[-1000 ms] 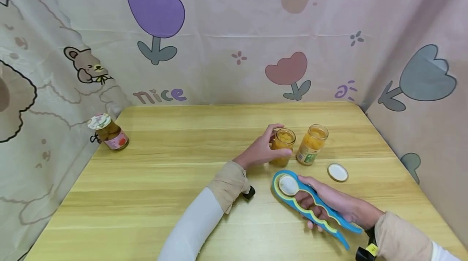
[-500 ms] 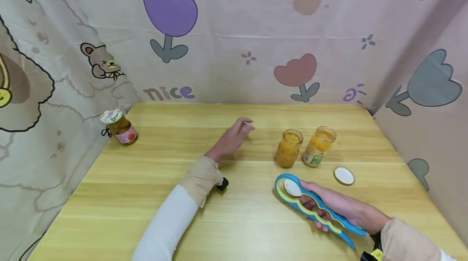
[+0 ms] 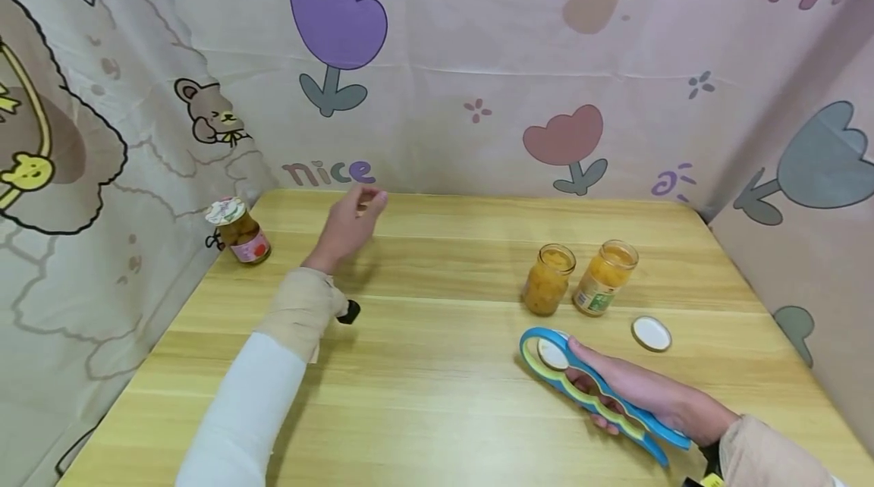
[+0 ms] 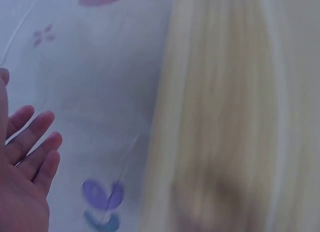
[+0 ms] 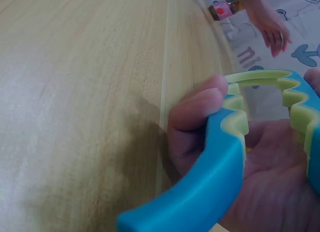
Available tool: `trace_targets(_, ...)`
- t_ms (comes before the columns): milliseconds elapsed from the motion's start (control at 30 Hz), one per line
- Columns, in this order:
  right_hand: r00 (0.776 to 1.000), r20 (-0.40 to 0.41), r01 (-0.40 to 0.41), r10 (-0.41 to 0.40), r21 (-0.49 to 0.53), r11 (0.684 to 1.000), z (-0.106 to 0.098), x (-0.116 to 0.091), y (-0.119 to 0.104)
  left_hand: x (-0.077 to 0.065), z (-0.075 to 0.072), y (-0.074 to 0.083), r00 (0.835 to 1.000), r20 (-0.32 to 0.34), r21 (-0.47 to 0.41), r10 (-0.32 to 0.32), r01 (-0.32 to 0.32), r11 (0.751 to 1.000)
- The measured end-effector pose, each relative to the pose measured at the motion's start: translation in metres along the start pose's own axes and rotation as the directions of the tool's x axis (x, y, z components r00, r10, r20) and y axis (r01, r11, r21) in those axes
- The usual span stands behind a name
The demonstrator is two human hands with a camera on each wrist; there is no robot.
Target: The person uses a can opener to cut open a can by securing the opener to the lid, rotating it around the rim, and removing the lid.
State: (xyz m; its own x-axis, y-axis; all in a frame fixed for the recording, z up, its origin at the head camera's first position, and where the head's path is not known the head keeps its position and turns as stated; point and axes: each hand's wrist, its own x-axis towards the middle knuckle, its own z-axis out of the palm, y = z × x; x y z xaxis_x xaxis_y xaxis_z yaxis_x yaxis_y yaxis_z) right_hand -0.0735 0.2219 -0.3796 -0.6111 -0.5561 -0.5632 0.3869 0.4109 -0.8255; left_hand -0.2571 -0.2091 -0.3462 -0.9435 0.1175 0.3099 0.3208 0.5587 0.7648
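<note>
My right hand (image 3: 635, 388) grips a blue and lime-green jar opener (image 3: 594, 400), its wavy handles standing apart in the right wrist view. A white lid (image 3: 551, 350) shows through the opener's round end. My left hand (image 3: 348, 225) is over the back left of the table, fingers loosely bent, holding nothing. The left wrist view shows its relaxed fingers (image 4: 35, 147). Left of it stands a jar (image 3: 246, 235) with a patterned cover and pink label. Beyond the opener are two lidless glass jars with orange contents, a near one (image 3: 548, 282) and a labelled one (image 3: 604, 281).
A second white lid (image 3: 652, 334) lies on the wooden table (image 3: 423, 381), right of the jars. A printed curtain (image 3: 437, 39) closes off the back and both sides. The covered jar stands close to the left curtain.
My left hand has left the near lidless jar and moved left across the table toward the covered jar. The right hand keeps its grip on the jar opener. The head view has shifted slightly.
</note>
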Motion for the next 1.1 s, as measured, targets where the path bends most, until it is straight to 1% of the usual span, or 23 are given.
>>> trace_targets(100, 1.0, -0.011, -0.002, 0.002, 0.001, 1.0, -0.001, 0.0, 0.002, 0.001, -0.023, -0.003, 0.999, -0.046, 0.068, 0.018, -0.015, 0.998)
trace_targets(167, 1.0, -0.014, -0.001, 0.001, 0.003, 1.0, -0.001, 0.0, 0.003, 0.001, -0.04, -0.004, 0.997, -0.073, 0.116, 0.02, -0.012, 0.993)
trace_targets(300, 1.0, -0.003, 0.008, -0.008, 0.0, 1.0, -0.002, -0.001, 0.003, -0.001, -0.072, -0.006, 0.993, -0.117, 0.189, -0.03, 0.051, 0.981)
trace_targets(400, 1.0, 0.005, 0.016, -0.016, 0.003, 1.0, -0.002, -0.001, 0.003, -0.003, -0.092, -0.01, 0.985, -0.156, 0.255, -0.068, 0.107, 0.961)
trace_targets(467, 1.0, 0.005, 0.017, -0.017, 0.006, 1.0, -0.002, -0.002, 0.003, -0.005, -0.103, -0.013, 0.981, -0.176, 0.306, -0.078, 0.13, 0.943)
trace_targets(533, 1.0, -0.001, 0.014, -0.014, 0.01, 1.0, -0.001, -0.003, 0.004, -0.007, -0.112, -0.018, 0.979, -0.192, 0.361, -0.072, 0.139, 0.922)
trace_targets(633, 1.0, -0.016, 0.007, -0.007, 0.001, 1.0, 0.0, -0.003, 0.004, -0.011, -0.123, -0.027, 0.977, -0.201, 0.418, -0.066, 0.146, 0.896)
trace_targets(700, 1.0, -0.031, -0.001, 0.001, -0.001, 1.0, 0.0, -0.004, 0.005, -0.015, -0.129, -0.033, 0.976, -0.207, 0.451, -0.072, 0.161, 0.878)
trace_targets(767, 0.999, -0.041, -0.003, 0.003, -0.009, 1.0, 0.0, -0.004, 0.006, -0.018, -0.133, -0.038, 0.973, -0.218, 0.476, -0.082, 0.179, 0.861)
trace_targets(867, 0.999, -0.049, -0.003, 0.002, -0.013, 1.0, -0.001, -0.005, 0.006, -0.021, -0.136, -0.044, 0.968, -0.221, 0.502, -0.117, 0.216, 0.837)
trace_targets(1000, 0.999, -0.048, 0.002, -0.003, -0.021, 1.0, -0.001, -0.006, 0.006, -0.025, -0.136, -0.05, 0.962, -0.223, 0.505, -0.158, 0.252, 0.825)
trace_targets(1100, 0.999, -0.046, 0.0, 0.0, -0.021, 1.0, -0.001, -0.006, 0.005, -0.028, -0.136, -0.055, 0.956, -0.24, 0.5, -0.171, 0.272, 0.822)
